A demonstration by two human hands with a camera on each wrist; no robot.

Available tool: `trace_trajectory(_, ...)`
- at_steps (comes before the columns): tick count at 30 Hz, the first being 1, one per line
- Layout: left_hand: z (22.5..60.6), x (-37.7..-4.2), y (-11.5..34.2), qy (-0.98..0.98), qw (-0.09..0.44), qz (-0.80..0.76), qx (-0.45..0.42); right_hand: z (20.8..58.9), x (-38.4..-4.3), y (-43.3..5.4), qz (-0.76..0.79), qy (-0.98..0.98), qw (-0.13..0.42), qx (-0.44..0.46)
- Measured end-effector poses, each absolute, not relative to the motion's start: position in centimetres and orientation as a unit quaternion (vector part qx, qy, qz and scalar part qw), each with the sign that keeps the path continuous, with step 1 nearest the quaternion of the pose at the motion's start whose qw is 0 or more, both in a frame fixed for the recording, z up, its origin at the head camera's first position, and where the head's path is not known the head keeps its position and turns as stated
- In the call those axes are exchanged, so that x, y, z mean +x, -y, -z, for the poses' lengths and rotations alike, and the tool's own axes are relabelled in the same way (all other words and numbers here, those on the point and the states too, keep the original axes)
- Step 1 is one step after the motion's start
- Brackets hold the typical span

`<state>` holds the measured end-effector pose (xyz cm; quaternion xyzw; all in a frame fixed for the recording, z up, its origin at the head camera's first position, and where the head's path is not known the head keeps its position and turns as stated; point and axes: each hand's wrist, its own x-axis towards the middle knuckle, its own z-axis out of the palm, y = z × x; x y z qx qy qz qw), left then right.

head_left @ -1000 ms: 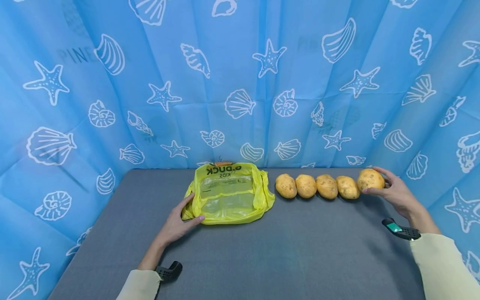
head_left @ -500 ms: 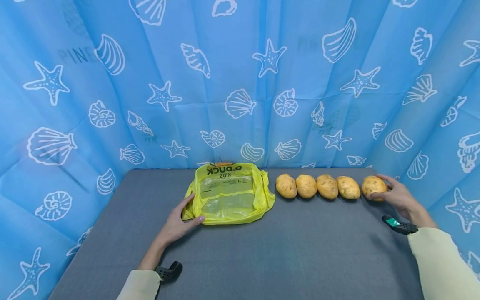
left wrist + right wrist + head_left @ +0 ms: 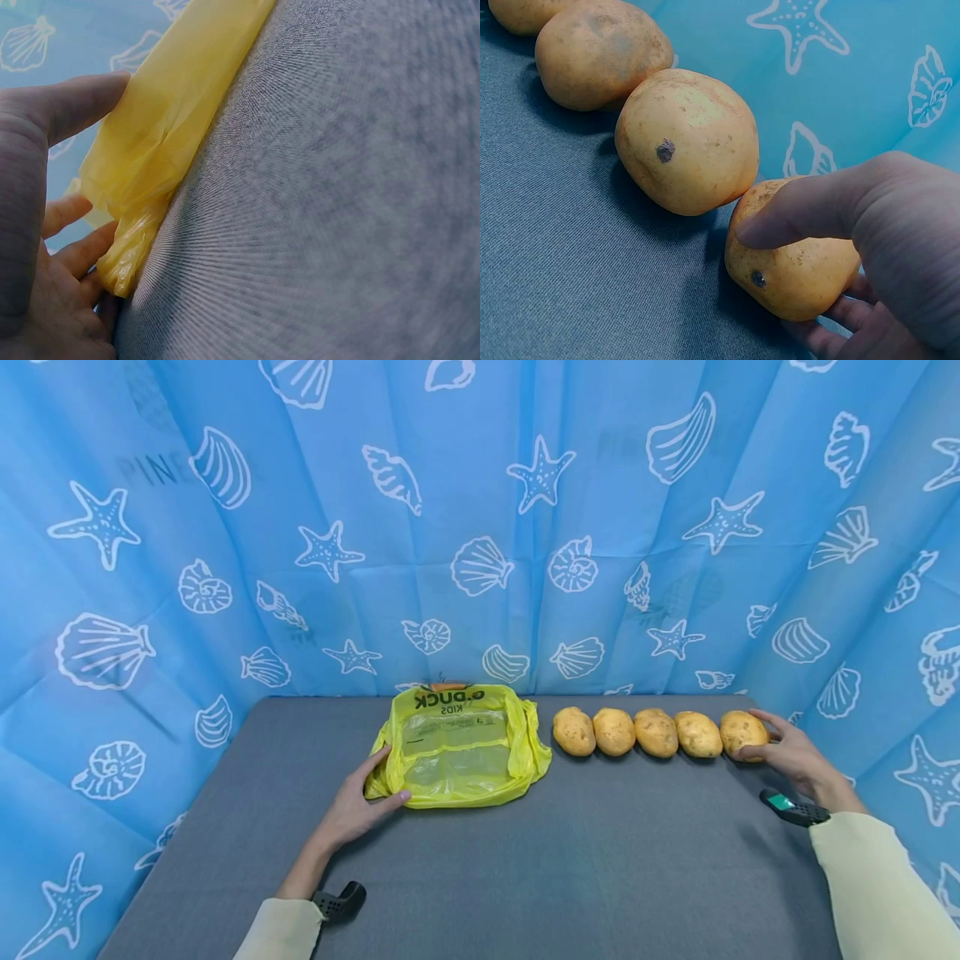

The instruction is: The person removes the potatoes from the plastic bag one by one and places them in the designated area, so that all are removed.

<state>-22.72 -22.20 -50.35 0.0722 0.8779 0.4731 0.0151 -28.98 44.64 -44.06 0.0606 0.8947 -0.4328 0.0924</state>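
Observation:
A yellow plastic bag (image 3: pixel 457 785) with dark lettering that reads backwards on its far wall sits on the table, mouth spread wide. My left hand (image 3: pixel 352 810) rests at its left corner, thumb along the near side. In the left wrist view, the thumb (image 3: pixel 90 105) touches the yellow film and the other fingers lie beside a bunched part. To the right, several potatoes (image 3: pixel 655 732) form a row. My right hand (image 3: pixel 798 756) grips the rightmost potato (image 3: pixel 791 274), thumb over its top and fingers around its far side, close beside its neighbour (image 3: pixel 686 142).
Grey cloth (image 3: pixel 562 877) covers the table. A blue curtain (image 3: pixel 480 527) with white shells and starfish hangs right behind the bag and potatoes, and along both sides. Each wrist wears a black band (image 3: pixel 795 810).
My right hand lowers the rightmost potato, shifts it right away from the row, then brings it back left against the neighbouring one. The left hand and bag stay put.

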Motion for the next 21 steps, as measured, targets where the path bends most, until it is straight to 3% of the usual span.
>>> trace_trajectory(21, 50.30, -22.68, 22.23, -0.872, 0.015, -0.483, 0.078, 44.17, -29.20, -44.07, 0.448, -0.888, 0.091, 0.056)
